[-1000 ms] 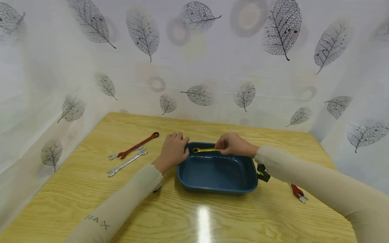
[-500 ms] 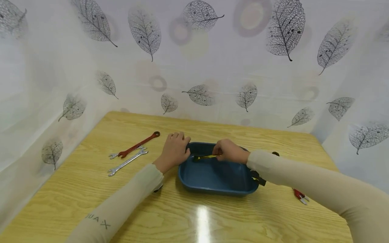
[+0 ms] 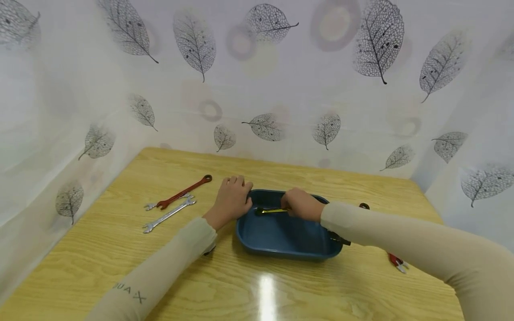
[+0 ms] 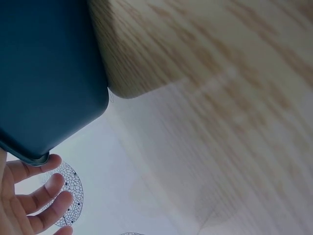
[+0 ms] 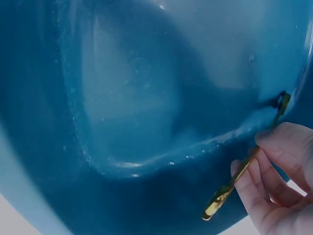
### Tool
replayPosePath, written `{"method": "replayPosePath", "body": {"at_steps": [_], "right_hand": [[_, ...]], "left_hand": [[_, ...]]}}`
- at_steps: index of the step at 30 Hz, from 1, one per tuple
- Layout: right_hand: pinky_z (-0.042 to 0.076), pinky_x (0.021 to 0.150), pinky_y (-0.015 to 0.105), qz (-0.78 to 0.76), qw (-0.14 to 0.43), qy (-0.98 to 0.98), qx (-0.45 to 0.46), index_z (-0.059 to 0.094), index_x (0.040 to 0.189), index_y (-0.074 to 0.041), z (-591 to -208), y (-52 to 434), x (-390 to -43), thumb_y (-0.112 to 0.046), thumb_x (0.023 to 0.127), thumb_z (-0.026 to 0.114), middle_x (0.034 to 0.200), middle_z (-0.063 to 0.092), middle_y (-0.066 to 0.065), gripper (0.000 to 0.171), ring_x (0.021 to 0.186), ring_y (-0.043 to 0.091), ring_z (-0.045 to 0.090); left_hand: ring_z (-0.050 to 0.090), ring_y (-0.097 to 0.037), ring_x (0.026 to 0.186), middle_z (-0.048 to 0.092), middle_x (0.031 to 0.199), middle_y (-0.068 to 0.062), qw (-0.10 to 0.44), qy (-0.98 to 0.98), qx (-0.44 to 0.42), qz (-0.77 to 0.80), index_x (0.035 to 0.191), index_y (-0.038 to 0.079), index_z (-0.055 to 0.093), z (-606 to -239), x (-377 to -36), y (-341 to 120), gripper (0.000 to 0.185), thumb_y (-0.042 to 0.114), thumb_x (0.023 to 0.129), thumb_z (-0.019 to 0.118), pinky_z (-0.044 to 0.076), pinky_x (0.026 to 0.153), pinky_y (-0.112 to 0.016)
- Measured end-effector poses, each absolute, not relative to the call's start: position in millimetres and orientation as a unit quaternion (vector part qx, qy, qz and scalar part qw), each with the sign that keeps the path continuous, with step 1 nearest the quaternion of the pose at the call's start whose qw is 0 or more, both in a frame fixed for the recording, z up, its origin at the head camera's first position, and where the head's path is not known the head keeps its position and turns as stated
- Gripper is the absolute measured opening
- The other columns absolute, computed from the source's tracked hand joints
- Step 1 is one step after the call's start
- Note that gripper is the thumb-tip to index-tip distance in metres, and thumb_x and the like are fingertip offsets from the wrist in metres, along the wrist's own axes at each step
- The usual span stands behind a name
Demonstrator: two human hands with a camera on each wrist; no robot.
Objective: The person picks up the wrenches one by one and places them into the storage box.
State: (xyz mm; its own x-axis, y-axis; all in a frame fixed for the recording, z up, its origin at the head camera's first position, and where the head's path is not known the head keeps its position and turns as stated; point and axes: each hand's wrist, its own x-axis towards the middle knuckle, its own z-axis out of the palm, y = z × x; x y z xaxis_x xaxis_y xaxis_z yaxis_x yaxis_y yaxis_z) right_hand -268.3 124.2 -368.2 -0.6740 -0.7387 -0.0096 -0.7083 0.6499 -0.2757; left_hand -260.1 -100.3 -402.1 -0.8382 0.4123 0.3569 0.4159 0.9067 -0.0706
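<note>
The right hand (image 3: 299,204) pinches the yellow wrench (image 3: 272,211) by one end, fingers and thumb curled round the shaft, and holds it inside the blue tray (image 3: 281,247), low over the far part of its floor. In the right wrist view the fingers (image 5: 276,147) close on the middle of the shaft while its far end nearly meets the tray's inner wall. The left hand (image 3: 232,199) rests on the tray's far left corner, fingers bent over the rim; the left wrist view shows its fingertips (image 4: 41,193) loosely spread just beside the corner, so it touches the rim without clearly gripping it.

A second ago the right hand held the wrench level above the far rim; half a second ago it was already dipping below the rim, and now both hand and wrench sit deeper in the tray. The left hand has stayed at its corner.

The wrench is slim, glossy and gold-yellow, with a ring at the end pointing to the left hand. The tray is a deep, rounded rectangle of dark blue.

Further out on the wooden table (image 3: 120,249), a red wrench (image 3: 184,192) and a silver wrench (image 3: 168,215) lie side by side to the left, well apart from the tray; a red-handled tool (image 3: 396,262) lies to the right
</note>
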Motion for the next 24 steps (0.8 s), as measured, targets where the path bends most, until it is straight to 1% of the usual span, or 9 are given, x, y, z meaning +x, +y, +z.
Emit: {"method": "replayPosePath", "body": {"at_steps": [1, 2, 4, 7, 8, 9, 15, 20, 24], "right_hand": [[0.047, 0.064, 0.028, -0.129, 0.060, 0.907, -0.397, 0.067, 0.068, -0.005, -368.3, 123.8, -267.3, 0.011, 0.075, 0.062, 0.054, 0.051, -0.002, 0.018, 0.052, 0.004, 0.037], [0.041, 0.060, 0.028, -0.135, 0.065, 0.907, -0.394, 0.062, 0.062, -0.006, -368.8, 123.5, -266.4, 0.013, 0.074, 0.060, 0.050, 0.041, -0.005, 0.023, 0.051, 0.005, 0.029], [0.029, 0.057, 0.028, -0.147, 0.073, 0.906, -0.391, 0.044, 0.054, -0.011, -370.6, 122.9, -264.4, 0.015, 0.073, 0.058, 0.052, 0.022, -0.006, 0.036, 0.052, 0.009, 0.016], [0.022, 0.057, 0.024, -0.148, 0.076, 0.907, -0.387, 0.031, 0.058, -0.015, -375.9, 122.7, -263.1, 0.017, 0.073, 0.057, 0.057, 0.014, -0.006, 0.044, 0.054, 0.009, 0.011], [0.017, 0.056, 0.026, -0.147, 0.074, 0.906, -0.389, 0.027, 0.060, -0.016, -378.0, 122.4, -263.2, 0.017, 0.074, 0.057, 0.060, 0.013, -0.006, 0.046, 0.056, 0.009, 0.010], [0.016, 0.056, 0.026, -0.144, 0.067, 0.906, -0.392, 0.025, 0.061, -0.016, -379.9, 121.8, -263.3, 0.017, 0.074, 0.056, 0.061, 0.012, -0.006, 0.048, 0.056, 0.010, 0.010], [0.015, 0.055, 0.026, -0.102, 0.054, 0.914, -0.389, 0.021, 0.063, -0.018, -389.3, 119.0, -263.3, 0.015, 0.084, 0.050, 0.060, 0.011, -0.006, 0.049, 0.056, 0.010, 0.010], [0.022, 0.052, 0.025, -0.052, 0.053, 0.921, -0.383, 0.034, 0.060, -0.014, -395.2, 117.0, -266.1, 0.006, 0.089, 0.052, 0.054, 0.024, -0.005, 0.040, 0.051, 0.009, 0.021], [0.029, 0.051, 0.026, -0.042, 0.046, 0.921, -0.385, 0.049, 0.065, -0.009, -395.1, 115.9, -268.0, 0.003, 0.091, 0.052, 0.054, 0.041, -0.001, 0.029, 0.050, 0.009, 0.034]], "left_hand": [[0.055, -0.027, 0.091, 0.057, 0.097, -0.009, 0.184, -0.959, -0.216, -0.004, 0.106, 0.013, 0.060, -402.2, -259.8, -100.2, 0.025, 0.028, 0.086, 0.060, 0.044, 0.086, -0.045], [0.056, -0.026, 0.091, 0.057, 0.097, -0.009, 0.181, -0.959, -0.216, -0.002, 0.106, 0.013, 0.060, -402.1, -259.5, -100.0, 0.025, 0.028, 0.086, 0.060, 0.044, 0.086, -0.045], [0.056, -0.026, 0.092, 0.057, 0.097, -0.008, 0.178, -0.960, -0.217, 0.000, 0.107, 0.013, 0.059, -403.0, -259.2, -99.7, 0.026, 0.029, 0.086, 0.059, 0.045, 0.086, -0.045], [0.056, -0.026, 0.091, 0.057, 0.096, -0.008, 0.175, -0.960, -0.218, 0.003, 0.107, 0.014, 0.059, -404.2, -258.4, -99.2, 0.026, 0.030, 0.086, 0.059, 0.045, 0.086, -0.044], [0.056, -0.025, 0.091, 0.057, 0.096, -0.008, 0.175, -0.960, -0.218, 0.004, 0.107, 0.014, 0.059, -404.4, -258.3, -99.1, 0.026, 0.030, 0.086, 0.059, 0.045, 0.086, -0.044], [0.056, -0.025, 0.090, 0.056, 0.095, -0.007, 0.175, -0.960, -0.218, 0.003, 0.106, 0.014, 0.059, -404.8, -258.1, -99.1, 0.025, 0.029, 0.086, 0.059, 0.045, 0.086, -0.044], [0.055, -0.025, 0.092, 0.056, 0.096, -0.007, 0.172, -0.961, -0.217, 0.003, 0.107, 0.014, 0.060, -404.7, -258.3, -99.1, 0.025, 0.029, 0.087, 0.059, 0.045, 0.087, -0.044], [0.055, -0.026, 0.092, 0.057, 0.096, -0.007, 0.170, -0.961, -0.220, -0.002, 0.108, 0.014, 0.060, -403.1, -259.4, -98.8, 0.026, 0.028, 0.087, 0.059, 0.045, 0.087, -0.044], [0.056, -0.025, 0.092, 0.057, 0.095, -0.007, 0.172, -0.961, -0.217, -0.005, 0.108, 0.013, 0.060, -401.9, -260.5, -99.1, 0.026, 0.028, 0.086, 0.060, 0.045, 0.088, -0.045]]}}
